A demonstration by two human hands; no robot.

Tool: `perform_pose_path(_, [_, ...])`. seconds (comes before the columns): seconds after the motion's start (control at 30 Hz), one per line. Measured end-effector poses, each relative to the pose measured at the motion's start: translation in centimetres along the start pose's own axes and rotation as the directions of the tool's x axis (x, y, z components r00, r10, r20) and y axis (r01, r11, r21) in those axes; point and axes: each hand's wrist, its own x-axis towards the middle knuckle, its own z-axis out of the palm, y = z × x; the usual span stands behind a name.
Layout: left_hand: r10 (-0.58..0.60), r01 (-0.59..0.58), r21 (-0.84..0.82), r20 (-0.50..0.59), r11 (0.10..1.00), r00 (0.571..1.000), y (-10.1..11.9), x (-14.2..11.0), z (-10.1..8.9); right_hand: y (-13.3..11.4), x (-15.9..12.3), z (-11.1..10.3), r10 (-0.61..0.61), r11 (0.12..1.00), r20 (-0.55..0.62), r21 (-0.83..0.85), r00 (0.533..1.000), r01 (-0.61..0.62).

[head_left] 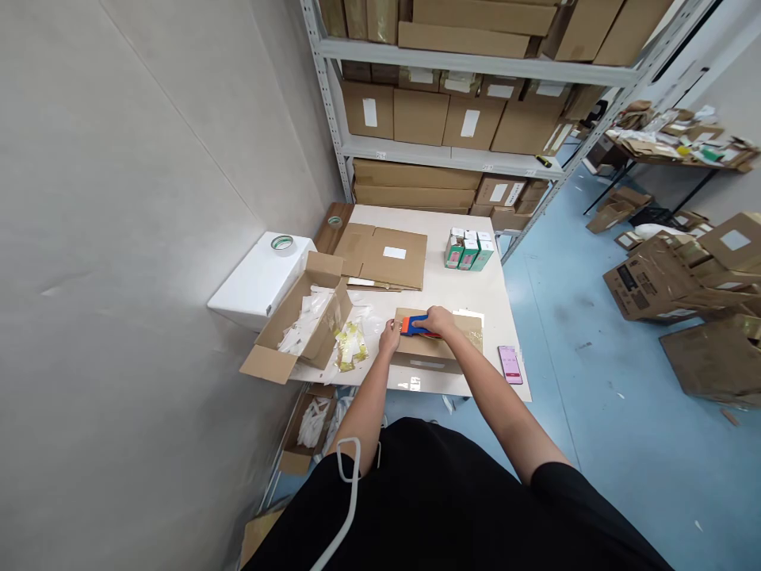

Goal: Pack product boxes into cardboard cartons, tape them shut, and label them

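A closed cardboard box (428,362) lies near the front edge of the white table, with shiny tape on its right end. My right hand (438,320) grips a blue and orange tape dispenser (416,325) over the top of this box. At the box's left end is my left hand (390,338), its fingers bent against the edge, close to the orange tip of the dispenser. Whether it also pinches the tape is too small to tell. Left of that hand lies a crumpled clear and yellow plastic packet (350,346).
An open carton (324,353) of white packets stands at the left. Flattened cardboard (392,258), green-and-white boxes (469,251) and a phone (510,365) lie on the table (440,297). A tape roll (282,242) rests on a white box (255,277). Shelving (476,59) stands behind.
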Motion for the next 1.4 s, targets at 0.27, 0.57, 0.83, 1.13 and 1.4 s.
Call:
perform_pose_path(0.27, [-0.026,0.026,-0.006,-0.001,1.0,1.0,0.0,0.5,0.0,0.9,0.1,-0.2,-0.011,1.0,0.013,0.0,1.0,0.011])
perform_pose_path(0.57, [-0.036,0.036,0.006,-0.011,0.999,0.999,0.0,0.6,-0.3,12.8,-1.1,-3.0,-0.019,0.999,-0.056,-0.052,0.998,0.016])
perform_pose_path(0.83, [-0.002,0.004,0.061,-0.033,0.998,0.999,-0.1,1.7,-0.1,29.3,-6.3,-2.9,0.165,0.986,-0.099,0.03,0.981,-0.163])
perform_pose_path(1.13, [-0.03,0.035,0.104,-0.049,0.994,0.998,0.7,1.6,1.0,32.4,-5.8,-1.0,0.188,0.978,-0.072,0.104,0.98,-0.18])
perform_pose_path(1.4, [-0.016,0.014,0.121,0.022,0.993,1.0,4.9,0.4,6.9,38.5,-7.6,0.1,0.277,0.957,-0.091,0.111,0.957,-0.266])
